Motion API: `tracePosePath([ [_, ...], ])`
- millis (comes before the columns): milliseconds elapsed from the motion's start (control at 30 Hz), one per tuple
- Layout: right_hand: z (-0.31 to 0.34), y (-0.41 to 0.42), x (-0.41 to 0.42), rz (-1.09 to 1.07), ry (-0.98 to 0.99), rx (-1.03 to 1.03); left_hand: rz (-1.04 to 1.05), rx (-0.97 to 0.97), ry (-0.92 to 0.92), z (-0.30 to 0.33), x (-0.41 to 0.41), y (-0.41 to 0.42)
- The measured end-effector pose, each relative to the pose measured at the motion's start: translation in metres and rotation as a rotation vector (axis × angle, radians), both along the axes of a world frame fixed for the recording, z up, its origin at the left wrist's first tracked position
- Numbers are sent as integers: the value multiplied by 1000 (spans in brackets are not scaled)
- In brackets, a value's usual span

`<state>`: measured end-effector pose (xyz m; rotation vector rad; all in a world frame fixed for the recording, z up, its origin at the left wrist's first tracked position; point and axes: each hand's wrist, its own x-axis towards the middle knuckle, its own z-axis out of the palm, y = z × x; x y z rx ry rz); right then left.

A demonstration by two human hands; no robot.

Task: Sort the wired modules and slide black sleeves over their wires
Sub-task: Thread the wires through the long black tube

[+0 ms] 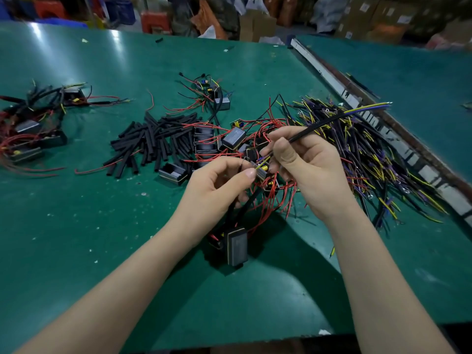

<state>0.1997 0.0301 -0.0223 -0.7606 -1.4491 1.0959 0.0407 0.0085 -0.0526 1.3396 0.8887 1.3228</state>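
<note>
a green table (76,226) carries several heaps. a loose pile of short black sleeves (153,144) lies left of centre, with open black module cases (173,173) at its near edge. far left sits a cluster of sleeved modules with red wires (33,129); a smaller wired group (212,93) lies farther back. to the right spreads a big tangle of black, yellow and purple wire leads (370,154), reaching a metal rail (357,103) between the table halves. cardboard boxes (362,16) and bins stand blurred at the back.

directly under the hands, a knot of red-wired modules (235,139) crowds the work area.

the left hand (219,187) has its fingers curled, thumb and forefinger pinching a small module (260,171) at its yellow wires. black cables hang from this hand down to a black boxed module (237,246) near the table. the right hand (306,164) pinches a black sleeved lead (321,125), which slants up to the right with yellow and purple wire ends showing. the two hands are close together, nearly touching.
</note>
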Motion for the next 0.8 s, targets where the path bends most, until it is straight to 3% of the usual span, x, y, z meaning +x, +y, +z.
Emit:
tracePosePath([
  [233, 2, 0, 2, 82, -43, -34, 16, -32, 7, 3, -1, 0],
  [467, -1, 1, 0, 48, -143, -9, 209, 279, 372, -2, -6, 2],
  [667, -3, -1, 0, -9, -245, 66, 159, 134, 334, 0, -5, -1],
  [800, -7, 0, 1, -35, -283, 114, 240, 445, 551, 2, -5, -3],
])
